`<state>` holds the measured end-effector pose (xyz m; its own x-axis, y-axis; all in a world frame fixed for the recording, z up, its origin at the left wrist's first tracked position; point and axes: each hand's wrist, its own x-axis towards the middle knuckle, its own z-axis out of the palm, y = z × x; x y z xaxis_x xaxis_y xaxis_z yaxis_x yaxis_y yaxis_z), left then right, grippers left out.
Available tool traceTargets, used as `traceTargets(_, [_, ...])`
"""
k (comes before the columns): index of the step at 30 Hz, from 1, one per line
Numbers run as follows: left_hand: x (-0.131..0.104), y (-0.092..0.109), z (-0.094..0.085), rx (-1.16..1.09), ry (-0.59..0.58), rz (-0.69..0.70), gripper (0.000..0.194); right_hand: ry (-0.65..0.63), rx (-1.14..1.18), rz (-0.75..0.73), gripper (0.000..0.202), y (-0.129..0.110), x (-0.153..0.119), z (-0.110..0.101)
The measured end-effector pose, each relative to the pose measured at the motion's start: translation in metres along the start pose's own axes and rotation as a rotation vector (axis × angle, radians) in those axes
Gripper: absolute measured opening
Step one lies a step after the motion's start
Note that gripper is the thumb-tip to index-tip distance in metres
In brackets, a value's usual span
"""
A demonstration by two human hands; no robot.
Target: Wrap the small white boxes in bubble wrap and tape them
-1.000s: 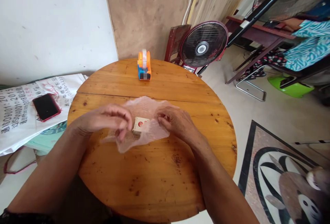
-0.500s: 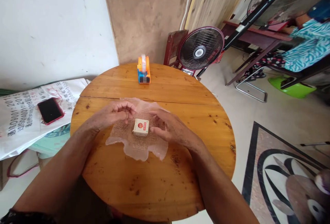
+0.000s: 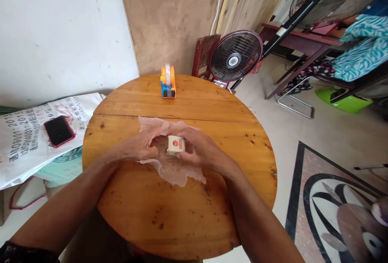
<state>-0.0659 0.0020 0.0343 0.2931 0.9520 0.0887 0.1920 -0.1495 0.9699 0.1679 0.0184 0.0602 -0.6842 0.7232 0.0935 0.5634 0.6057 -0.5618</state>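
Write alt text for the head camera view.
Two bare hands, left and right, cup a small cream box on a crinkled translucent sheet on a round wooden table. Beyond sits an orange-and-blue tape dispenser; a phone lies left.

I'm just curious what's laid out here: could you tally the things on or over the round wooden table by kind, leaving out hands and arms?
Small box: 1
Thin pinkish sheet: 1
Tape dispenser: 1
Total: 3
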Motion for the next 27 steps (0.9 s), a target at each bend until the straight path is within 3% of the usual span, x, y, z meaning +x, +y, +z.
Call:
traceTargets(3, [0.002, -0.006, 0.007, 0.284, -0.159, 0.101, 0.065, 0.055, -0.084, 0.186, 0.028, 0.010, -0.008, -0.024])
traceTargets(8, [0.004, -0.021, 0.013, 0.442, -0.106, 0.196, 0.074, 0.068, -0.386, 0.530, 0.022, 0.040, -0.026, -0.053])
traceTargets(11, [0.003, -0.023, 0.014, 0.551, -0.121, 0.218, 0.079, 0.027, -0.507, 0.625, 0.037, 0.058, -0.039, -0.061])
traceTargets(14, [0.003, -0.020, 0.014, 0.765, -0.171, 0.213, 0.080, 0.147, -0.488, 0.482, 0.054, 0.056, -0.043, -0.064])
traceTargets(18, [0.004, -0.019, 0.015, 0.904, -0.190, 0.238, 0.082, 0.385, -0.189, 0.111, 0.031, 0.016, -0.031, -0.046])
traceTargets(20, [0.005, -0.020, 0.016, 0.912, -0.186, 0.242, 0.083, 0.287, 0.001, -0.060, 0.021, -0.006, -0.022, -0.027])
traceTargets(22, [0.005, -0.020, 0.016, 0.903, -0.187, 0.242, 0.082, 0.143, 0.023, -0.159, 0.024, -0.017, -0.013, -0.006])
traceTargets(27, [0.005, -0.023, 0.015, 0.937, -0.164, 0.187, 0.100, -0.088, -0.230, -0.028, 0.081, 0.003, 0.000, 0.023])
